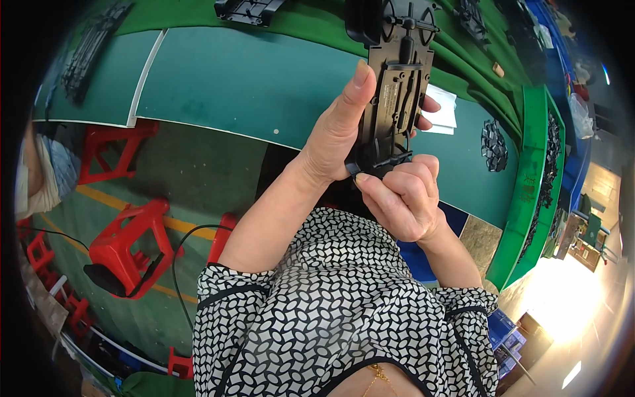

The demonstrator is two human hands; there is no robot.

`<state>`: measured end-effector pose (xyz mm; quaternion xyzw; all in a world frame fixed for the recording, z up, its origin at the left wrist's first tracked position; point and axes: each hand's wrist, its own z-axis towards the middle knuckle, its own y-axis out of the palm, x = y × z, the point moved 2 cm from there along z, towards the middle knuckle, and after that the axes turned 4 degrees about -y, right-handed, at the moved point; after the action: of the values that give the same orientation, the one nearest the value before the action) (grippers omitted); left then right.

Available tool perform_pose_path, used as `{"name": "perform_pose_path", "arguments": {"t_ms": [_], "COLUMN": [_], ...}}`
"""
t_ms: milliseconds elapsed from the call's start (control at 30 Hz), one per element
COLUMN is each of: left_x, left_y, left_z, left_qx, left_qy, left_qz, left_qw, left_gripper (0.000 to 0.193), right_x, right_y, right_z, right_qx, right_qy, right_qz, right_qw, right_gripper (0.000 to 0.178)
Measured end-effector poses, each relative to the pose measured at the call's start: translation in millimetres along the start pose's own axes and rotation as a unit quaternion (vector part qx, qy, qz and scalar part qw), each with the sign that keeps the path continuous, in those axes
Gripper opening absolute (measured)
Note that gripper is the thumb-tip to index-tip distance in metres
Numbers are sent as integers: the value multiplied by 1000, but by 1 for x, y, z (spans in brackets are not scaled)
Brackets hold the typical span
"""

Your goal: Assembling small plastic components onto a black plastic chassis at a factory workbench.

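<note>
A long black plastic toy car chassis [390, 99] is held up over the near edge of the table, its length running away from me. My left hand [338, 129] grips it from the left, thumb along the side and fingertips showing past its right edge. At the chassis's near end, my right hand [410, 198] is curled, with a fingertip pressed on a small black plastic part [354, 170] at the left corner. Whether that part is separate or fixed to the chassis, I cannot tell.
White paper [447, 109] and a heap of small black parts [493, 145] lie right on the green table [231, 86]. A green bin [513, 255] of black pieces stands beyond. Another chassis [248, 9] is at the back. Red stools [135, 241] and a person's arm [34, 169] are left.
</note>
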<state>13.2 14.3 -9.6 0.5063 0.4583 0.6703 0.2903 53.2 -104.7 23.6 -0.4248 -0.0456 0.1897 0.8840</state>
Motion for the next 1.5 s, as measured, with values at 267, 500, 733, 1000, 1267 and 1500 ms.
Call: {"name": "perform_pose_path", "arguments": {"t_ms": [267,500,733,1000,1267,1500], "left_x": [0,-1,1,4,1,-3], "left_y": [0,0,-2,3,7,12], "left_z": [-1,-1,-3,-8,-6,-6], "left_qx": [-1,3,-21,-19,-16,-4], "left_qy": [-5,-6,-21,-26,-18,20], "left_qz": [-4,-2,100,121,185,193], "left_qw": [1000,1000,995,992,982,981], "left_gripper": [76,80,110,112,113,104], "right_x": [-1,-1,-8,-9,-35,-36], "right_y": [2,-3,-30,-30,-16,1], "right_z": [0,-1,-29,-30,-21,-15], "right_qx": [-2,-3,35,90,-28,67], "right_qy": [5,5,163,370,652,683], "right_qz": [4,1,58,156,550,606], "right_qw": [1000,1000,984,911,522,401], "right_gripper": [33,32,39,26,22,26]}}
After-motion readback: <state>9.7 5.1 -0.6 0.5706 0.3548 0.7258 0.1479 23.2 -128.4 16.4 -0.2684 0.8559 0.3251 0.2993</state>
